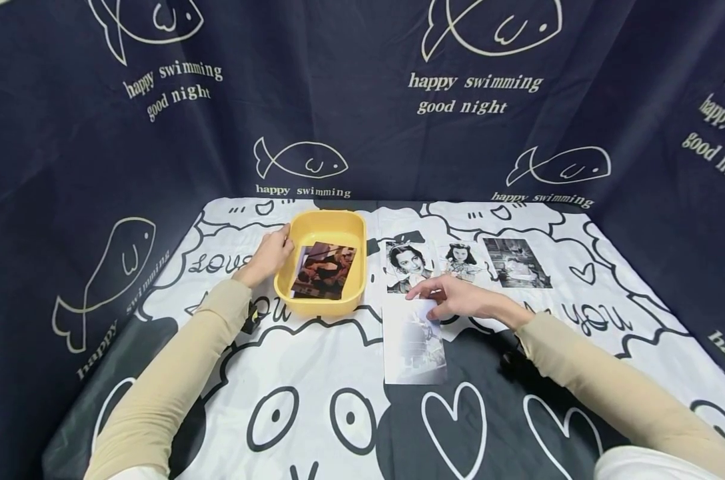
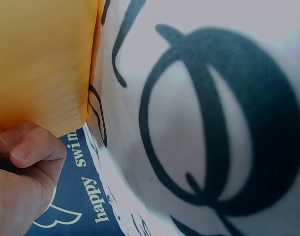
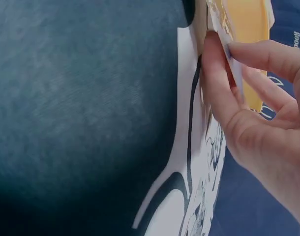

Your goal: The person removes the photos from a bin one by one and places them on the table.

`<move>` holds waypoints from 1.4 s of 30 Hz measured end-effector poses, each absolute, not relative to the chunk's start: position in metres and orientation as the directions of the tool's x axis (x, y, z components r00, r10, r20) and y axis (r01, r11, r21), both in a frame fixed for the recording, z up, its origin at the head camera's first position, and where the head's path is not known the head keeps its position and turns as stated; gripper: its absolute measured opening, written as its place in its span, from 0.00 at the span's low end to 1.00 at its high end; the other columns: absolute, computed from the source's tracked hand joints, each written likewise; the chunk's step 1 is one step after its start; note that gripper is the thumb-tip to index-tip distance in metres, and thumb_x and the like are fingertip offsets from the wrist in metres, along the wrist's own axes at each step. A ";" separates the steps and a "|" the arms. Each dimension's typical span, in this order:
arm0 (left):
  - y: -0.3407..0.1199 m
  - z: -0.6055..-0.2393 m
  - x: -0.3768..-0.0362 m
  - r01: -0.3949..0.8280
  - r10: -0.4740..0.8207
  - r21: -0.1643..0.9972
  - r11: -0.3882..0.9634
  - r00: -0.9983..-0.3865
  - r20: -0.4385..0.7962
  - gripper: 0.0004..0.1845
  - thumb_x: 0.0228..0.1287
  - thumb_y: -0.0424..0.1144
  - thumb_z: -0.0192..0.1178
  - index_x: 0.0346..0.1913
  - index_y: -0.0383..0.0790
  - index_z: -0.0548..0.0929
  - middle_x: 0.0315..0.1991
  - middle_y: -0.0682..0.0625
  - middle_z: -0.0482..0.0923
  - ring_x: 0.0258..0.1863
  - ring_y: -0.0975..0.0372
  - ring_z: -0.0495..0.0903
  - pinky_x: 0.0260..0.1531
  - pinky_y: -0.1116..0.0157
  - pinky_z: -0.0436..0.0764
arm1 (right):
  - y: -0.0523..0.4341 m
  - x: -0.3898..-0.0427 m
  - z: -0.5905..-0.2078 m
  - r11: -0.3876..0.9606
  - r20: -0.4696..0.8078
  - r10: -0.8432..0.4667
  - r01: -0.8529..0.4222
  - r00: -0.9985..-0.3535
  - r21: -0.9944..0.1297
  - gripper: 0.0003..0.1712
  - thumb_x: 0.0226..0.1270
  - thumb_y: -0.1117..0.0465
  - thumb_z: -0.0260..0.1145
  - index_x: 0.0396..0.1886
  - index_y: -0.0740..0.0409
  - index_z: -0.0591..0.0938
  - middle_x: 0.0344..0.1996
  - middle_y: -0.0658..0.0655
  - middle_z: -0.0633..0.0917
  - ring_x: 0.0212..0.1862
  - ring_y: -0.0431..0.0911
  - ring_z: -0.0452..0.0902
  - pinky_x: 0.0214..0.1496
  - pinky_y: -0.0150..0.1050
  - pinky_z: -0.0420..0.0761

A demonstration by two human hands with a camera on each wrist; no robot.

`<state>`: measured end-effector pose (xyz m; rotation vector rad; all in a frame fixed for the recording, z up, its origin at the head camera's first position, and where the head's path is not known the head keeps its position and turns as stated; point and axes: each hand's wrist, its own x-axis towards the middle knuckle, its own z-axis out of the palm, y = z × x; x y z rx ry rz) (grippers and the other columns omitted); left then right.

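While the left hand grips the yellow tub at its 9 o'clock rim, the right hand pinches a pale photo lying at the tub's 4 o'clock. Looks like one print is in the tub; three photos at its 3 o'clock remain on the cloth.

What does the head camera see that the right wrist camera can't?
Only the head view shows the whole scene: the left hand on the yellow tub's rim, the photos lying inside the tub, three black-and-white photos in a row on the tablecloth, and the fish curtain behind.

Only the right wrist view shows, up close, the thumb and fingers pinching the edge of a photo.

Both show the right hand, the pale photo it holds, the tub and the tablecloth.
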<state>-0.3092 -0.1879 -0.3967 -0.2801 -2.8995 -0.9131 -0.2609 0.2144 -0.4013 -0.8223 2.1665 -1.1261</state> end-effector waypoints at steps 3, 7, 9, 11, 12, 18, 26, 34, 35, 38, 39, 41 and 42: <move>-0.188 -0.397 -0.310 0.210 0.152 0.557 0.804 -0.977 0.150 0.29 0.71 0.32 0.41 0.72 0.25 0.55 0.57 0.27 0.74 0.39 0.48 0.81 0.44 0.53 0.83 | 0.213 -0.259 -0.402 0.459 -0.142 -0.752 -0.357 -0.643 -0.814 0.28 0.52 0.76 0.65 0.56 0.66 0.78 0.44 0.66 0.79 0.43 0.48 0.77 0.39 0.29 0.75; -0.187 -0.396 -0.309 0.215 0.154 0.556 0.803 -0.976 0.156 0.28 0.71 0.31 0.41 0.72 0.25 0.57 0.56 0.27 0.75 0.38 0.49 0.80 0.43 0.54 0.83 | 0.210 -0.256 -0.403 0.451 -0.011 -0.788 -0.566 -0.615 -0.690 0.27 0.46 0.77 0.66 0.51 0.66 0.80 0.25 0.63 0.74 0.25 0.41 0.66 0.27 0.29 0.69; -0.187 -0.396 -0.308 0.212 0.153 0.555 0.805 -0.977 0.150 0.29 0.71 0.31 0.41 0.72 0.25 0.55 0.56 0.27 0.74 0.35 0.50 0.80 0.40 0.55 0.83 | 0.208 -0.254 -0.403 0.470 0.043 -0.790 -0.649 -0.612 -0.598 0.26 0.43 0.76 0.68 0.48 0.64 0.82 0.26 0.60 0.77 0.26 0.41 0.68 0.30 0.29 0.70; -0.187 -0.396 -0.307 0.205 0.150 0.555 0.806 -0.978 0.142 0.29 0.71 0.32 0.41 0.73 0.25 0.54 0.55 0.27 0.75 0.32 0.51 0.79 0.37 0.56 0.82 | 0.207 -0.252 -0.401 0.495 0.078 -0.787 -0.702 -0.612 -0.512 0.25 0.41 0.73 0.71 0.45 0.62 0.83 0.29 0.59 0.80 0.28 0.44 0.71 0.34 0.31 0.72; -0.187 -0.396 -0.307 0.203 0.151 0.556 0.806 -0.979 0.139 0.30 0.71 0.32 0.41 0.73 0.26 0.53 0.54 0.27 0.76 0.30 0.51 0.79 0.35 0.57 0.82 | 0.206 -0.252 -0.400 0.500 0.095 -0.785 -0.717 -0.612 -0.485 0.24 0.41 0.73 0.72 0.44 0.62 0.83 0.30 0.58 0.81 0.29 0.45 0.72 0.35 0.33 0.74; -0.187 -0.396 -0.307 0.213 0.159 0.559 0.801 -0.977 0.143 0.29 0.71 0.31 0.40 0.73 0.25 0.54 0.54 0.27 0.76 0.32 0.51 0.79 0.35 0.58 0.82 | 0.193 -0.267 -0.385 0.479 0.103 -0.762 -0.664 -0.640 -0.574 0.24 0.49 0.71 0.71 0.50 0.65 0.81 0.36 0.64 0.82 0.34 0.49 0.76 0.36 0.36 0.79; -0.188 -0.396 -0.308 0.197 0.149 0.560 0.805 -0.980 0.131 0.30 0.71 0.32 0.40 0.73 0.26 0.52 0.58 0.27 0.73 0.32 0.51 0.79 0.37 0.57 0.82 | 0.154 -0.319 -0.361 0.329 0.106 -0.740 -0.496 -0.664 -0.803 0.27 0.55 0.73 0.68 0.58 0.66 0.77 0.47 0.68 0.82 0.41 0.48 0.79 0.44 0.35 0.84; -0.189 -0.396 -0.309 0.199 0.145 0.554 0.809 -0.980 0.139 0.29 0.71 0.32 0.40 0.73 0.26 0.53 0.56 0.27 0.74 0.34 0.50 0.79 0.38 0.56 0.83 | 0.106 -0.363 -0.346 0.287 0.116 -0.754 -0.483 -0.646 -0.827 0.27 0.58 0.73 0.67 0.59 0.65 0.78 0.52 0.70 0.80 0.49 0.57 0.80 0.47 0.39 0.84; -0.189 -0.396 -0.309 0.200 0.146 0.552 0.809 -0.979 0.141 0.29 0.72 0.32 0.41 0.73 0.25 0.54 0.56 0.27 0.74 0.35 0.50 0.80 0.39 0.56 0.83 | 0.100 -0.367 -0.345 0.287 0.110 -0.758 -0.481 -0.643 -0.829 0.27 0.57 0.74 0.67 0.59 0.65 0.78 0.53 0.71 0.80 0.49 0.58 0.80 0.47 0.40 0.84; -0.188 -0.396 -0.308 0.199 0.146 0.552 0.810 -0.979 0.140 0.29 0.72 0.32 0.41 0.73 0.25 0.53 0.54 0.27 0.75 0.35 0.50 0.80 0.39 0.56 0.83 | 0.085 -0.376 -0.344 0.301 0.083 -0.769 -0.473 -0.633 -0.828 0.26 0.57 0.74 0.67 0.58 0.66 0.78 0.52 0.71 0.81 0.49 0.58 0.80 0.48 0.40 0.84; -0.187 -0.396 -0.308 0.198 0.145 0.553 0.810 -0.980 0.138 0.29 0.72 0.32 0.41 0.73 0.25 0.53 0.53 0.27 0.76 0.34 0.50 0.79 0.38 0.56 0.83 | 0.080 -0.378 -0.344 0.304 0.070 -0.773 -0.465 -0.630 -0.831 0.26 0.57 0.74 0.67 0.58 0.66 0.78 0.52 0.71 0.81 0.49 0.58 0.81 0.48 0.40 0.84; -0.187 -0.396 -0.308 0.193 0.142 0.552 0.811 -0.981 0.134 0.29 0.71 0.32 0.41 0.73 0.25 0.53 0.52 0.27 0.76 0.31 0.51 0.78 0.36 0.57 0.82 | 0.071 -0.382 -0.345 0.316 0.041 -0.778 -0.448 -0.627 -0.837 0.27 0.56 0.75 0.67 0.59 0.68 0.77 0.52 0.72 0.80 0.49 0.58 0.81 0.49 0.40 0.84; -0.186 -0.396 -0.308 0.192 0.142 0.553 0.811 -0.981 0.132 0.30 0.71 0.32 0.41 0.73 0.25 0.53 0.52 0.27 0.76 0.31 0.52 0.78 0.35 0.58 0.82 | 0.068 -0.384 -0.346 0.325 0.028 -0.779 -0.441 -0.626 -0.837 0.27 0.56 0.75 0.67 0.59 0.68 0.77 0.53 0.72 0.80 0.49 0.57 0.82 0.49 0.40 0.84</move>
